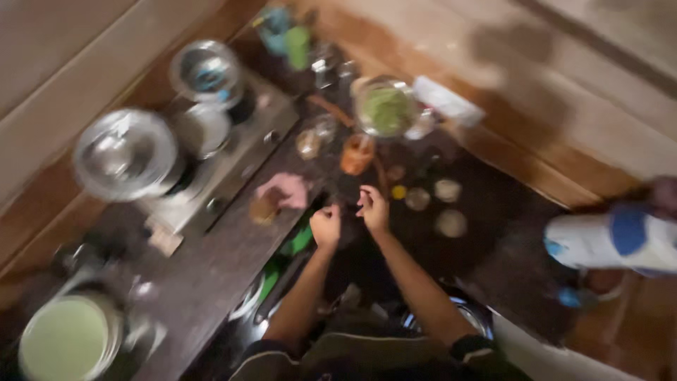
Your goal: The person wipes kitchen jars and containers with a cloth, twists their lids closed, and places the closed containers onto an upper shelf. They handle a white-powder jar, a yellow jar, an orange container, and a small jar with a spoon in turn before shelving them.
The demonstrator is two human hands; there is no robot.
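**Two hands over a dark counter**

Left hand (326, 227): fingers curled in to a loose fist, knuckles up; too blurred to tell whether anything sits inside. Right hand (372, 209): fingers (367, 193) spread and half bent, palm turned toward the left hand, holding nothing visible. Close together, not touching, above the middle of the counter (211, 275).

Just beyond the fingertips: an orange cup (357, 154), then a glass bowl (385, 107) of green stuff near the far edge. Right of the right hand: a small yellow piece (399, 192) and three pale round lids or dishes (436, 204), apart from one another. Left of the left hand: a pink cloth (285, 189) at the corner of the stove (233, 166), with a small brown thing touching it.

On the stove: a steel pot (127, 154) on the near burner, a second pot (206, 69) on the far one, a round lid between them. Near left corner of the counter: a pot of pale green liquid (67, 340). Below the left forearm: something bright green (285, 257), shape unclear. Far edge, by the wall: blue and green containers (285, 37) and a white oblong (448, 100).

Right edge of view, off the counter: a white and blue bottle-like shape (613, 241), blurred.
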